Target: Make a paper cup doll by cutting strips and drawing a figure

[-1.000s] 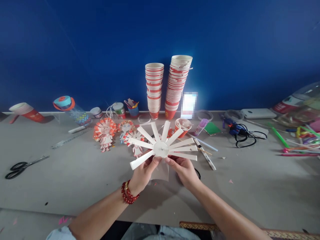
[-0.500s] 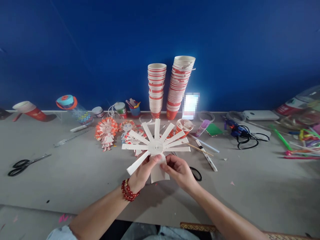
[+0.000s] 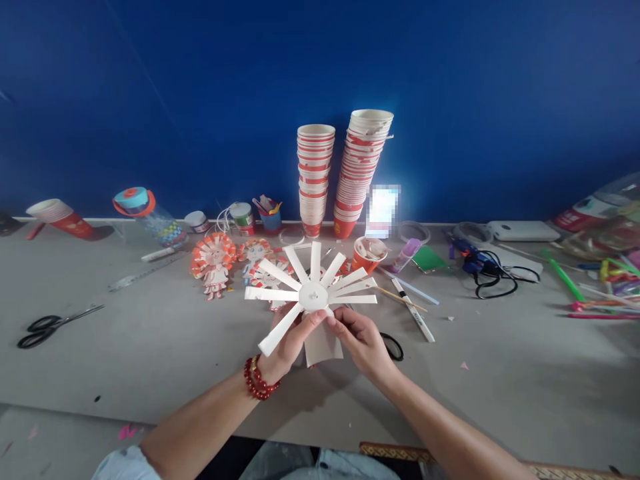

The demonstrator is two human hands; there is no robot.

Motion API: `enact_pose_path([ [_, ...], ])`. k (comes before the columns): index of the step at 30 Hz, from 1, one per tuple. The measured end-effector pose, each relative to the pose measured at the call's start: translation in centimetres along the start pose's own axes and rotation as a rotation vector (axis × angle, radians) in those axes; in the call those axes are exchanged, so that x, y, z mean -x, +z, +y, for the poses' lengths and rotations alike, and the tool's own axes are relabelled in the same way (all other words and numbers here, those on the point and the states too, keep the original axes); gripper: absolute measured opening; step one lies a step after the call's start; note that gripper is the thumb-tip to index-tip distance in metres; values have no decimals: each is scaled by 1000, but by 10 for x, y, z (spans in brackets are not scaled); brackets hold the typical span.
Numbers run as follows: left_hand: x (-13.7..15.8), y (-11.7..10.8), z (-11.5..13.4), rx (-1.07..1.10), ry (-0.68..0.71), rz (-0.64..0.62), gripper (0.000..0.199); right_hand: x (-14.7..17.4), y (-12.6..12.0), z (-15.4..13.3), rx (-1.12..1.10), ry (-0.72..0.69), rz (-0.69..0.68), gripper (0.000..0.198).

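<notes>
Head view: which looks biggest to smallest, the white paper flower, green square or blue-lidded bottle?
1. White paper flower (held nearer the camera)
2. Blue-lidded bottle
3. Green square

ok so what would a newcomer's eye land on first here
Probably the white paper piece near the middle, its strips fanned out like rays above the left hand and right hand that hold it. Behind it, a tall cup stack and a taller, leaning stack stand out against the blue backdrop, with a bright pixelated patch beside the leaning one.
</notes>
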State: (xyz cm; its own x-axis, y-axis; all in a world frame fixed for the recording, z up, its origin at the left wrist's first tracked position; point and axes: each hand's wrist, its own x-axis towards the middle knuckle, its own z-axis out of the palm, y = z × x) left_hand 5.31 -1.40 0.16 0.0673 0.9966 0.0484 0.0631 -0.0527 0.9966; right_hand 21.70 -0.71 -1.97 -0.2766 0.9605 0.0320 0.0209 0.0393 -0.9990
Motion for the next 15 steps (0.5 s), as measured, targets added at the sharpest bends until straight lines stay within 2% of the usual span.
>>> enact_pose_path([
  [4, 0, 0, 1, 45, 68, -41, 27, 2, 0, 3, -73, -10, 45, 37],
  [11, -1, 2, -8, 26, 17, -62, 28, 4, 1, 11, -177, -21, 110, 32],
  [15, 0, 0, -5, 23, 11, -80, 31, 4, 1, 11, -214, -7, 123, 35],
])
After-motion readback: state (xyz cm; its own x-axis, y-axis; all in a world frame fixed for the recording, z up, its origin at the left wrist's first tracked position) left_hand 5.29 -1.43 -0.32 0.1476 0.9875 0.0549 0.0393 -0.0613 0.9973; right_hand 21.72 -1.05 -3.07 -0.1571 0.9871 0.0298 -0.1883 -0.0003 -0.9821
